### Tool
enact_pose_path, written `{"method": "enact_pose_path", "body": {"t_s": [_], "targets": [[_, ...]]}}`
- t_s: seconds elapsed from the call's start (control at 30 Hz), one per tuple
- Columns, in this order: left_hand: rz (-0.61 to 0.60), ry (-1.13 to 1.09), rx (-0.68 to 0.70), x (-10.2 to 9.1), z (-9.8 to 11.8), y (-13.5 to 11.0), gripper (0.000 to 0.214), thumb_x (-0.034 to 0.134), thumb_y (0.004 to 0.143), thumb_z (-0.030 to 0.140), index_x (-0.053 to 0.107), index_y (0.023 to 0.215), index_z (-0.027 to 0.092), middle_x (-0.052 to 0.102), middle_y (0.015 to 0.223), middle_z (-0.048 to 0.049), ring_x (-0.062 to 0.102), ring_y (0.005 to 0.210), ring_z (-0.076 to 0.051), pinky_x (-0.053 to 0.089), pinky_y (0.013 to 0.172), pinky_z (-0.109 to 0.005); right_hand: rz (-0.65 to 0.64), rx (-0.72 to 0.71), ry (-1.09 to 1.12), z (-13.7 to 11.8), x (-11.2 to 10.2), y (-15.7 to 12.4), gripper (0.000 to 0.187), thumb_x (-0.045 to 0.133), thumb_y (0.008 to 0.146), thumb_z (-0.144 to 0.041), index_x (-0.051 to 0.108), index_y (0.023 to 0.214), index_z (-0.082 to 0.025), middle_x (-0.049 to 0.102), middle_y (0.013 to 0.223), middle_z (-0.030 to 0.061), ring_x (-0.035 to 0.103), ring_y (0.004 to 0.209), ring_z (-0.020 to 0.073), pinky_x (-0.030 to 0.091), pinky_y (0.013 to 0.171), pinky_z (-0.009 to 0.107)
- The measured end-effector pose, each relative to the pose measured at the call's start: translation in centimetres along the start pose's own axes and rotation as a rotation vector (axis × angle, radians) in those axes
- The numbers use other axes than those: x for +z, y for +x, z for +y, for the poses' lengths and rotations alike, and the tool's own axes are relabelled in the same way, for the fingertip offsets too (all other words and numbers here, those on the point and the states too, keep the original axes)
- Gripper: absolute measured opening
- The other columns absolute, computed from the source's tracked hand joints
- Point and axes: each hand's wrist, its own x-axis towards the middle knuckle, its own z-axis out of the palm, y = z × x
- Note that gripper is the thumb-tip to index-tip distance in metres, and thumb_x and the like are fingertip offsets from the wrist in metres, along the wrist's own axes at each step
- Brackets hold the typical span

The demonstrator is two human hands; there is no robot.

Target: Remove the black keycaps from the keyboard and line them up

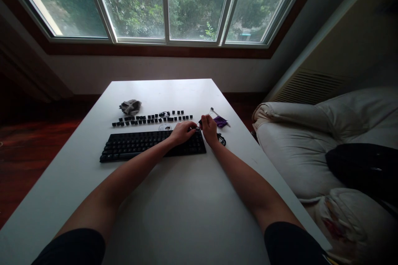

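A black keyboard (133, 145) lies on the white table, with keys in place across most of it. My left hand (183, 132) is over its upper right part, fingers bent and closed near the top edge; anything between the fingertips is too small to make out. My right hand (209, 129) is closed in a pinch just beyond the keyboard's right corner, close to my left fingertips. A small dark piece shows at its fingers, and thin wire appears above them. Loose black keycaps (139, 121) stand in rows behind the keyboard.
A crumpled grey cloth (130, 107) lies at the back left of the white table (174, 215). A purple cloth or pouch (220, 121), a thin stick with a dark tip and a coiled black cable (222, 139) lie right of my hands. A pale sofa (289, 149) stands at the right.
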Motion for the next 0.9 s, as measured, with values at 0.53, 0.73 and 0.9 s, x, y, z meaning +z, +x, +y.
{"method": "enact_pose_path", "body": {"t_s": [0.53,0.73,0.9], "targets": [[-0.050,0.268,-0.226,-0.1,0.9,0.7,0.032,0.040,0.102,0.034,0.071,0.106,0.025,0.076,0.098,-0.0069,0.069,0.092,-0.026,0.047,0.082,-0.035,-0.092,-0.078,-0.059,-1.3,0.3,-0.4,0.039,0.047,0.099,-0.058,0.055,0.082,-0.023,0.059,0.061,-0.0027,0.056,0.056,0.0146,0.042,0.059,0.028],[0.016,0.127,-0.234,0.0,0.6,0.6,0.025,0.052,0.096,0.028,0.065,0.117,0.027,0.075,0.094,-0.0046,0.068,0.088,-0.026,0.049,0.080,-0.035,-0.039,-0.021,-0.091,-1.2,0.3,-0.4,0.043,0.044,0.099,-0.062,0.053,0.080,-0.024,0.059,0.060,-0.0023,0.055,0.055,0.0152,0.042,0.059,0.029],[0.066,0.012,-0.254,-0.4,0.6,0.6,0.026,0.057,0.093,0.030,0.063,0.118,0.027,0.075,0.096,-0.0020,0.068,0.083,-0.021,0.050,0.078,-0.033,-0.039,-0.035,-0.094,-1.1,0.2,-0.4,0.043,0.045,0.099,-0.061,0.054,0.080,-0.024,0.058,0.061,-0.0023,0.054,0.055,0.0152,0.042,0.059,0.029]]}}
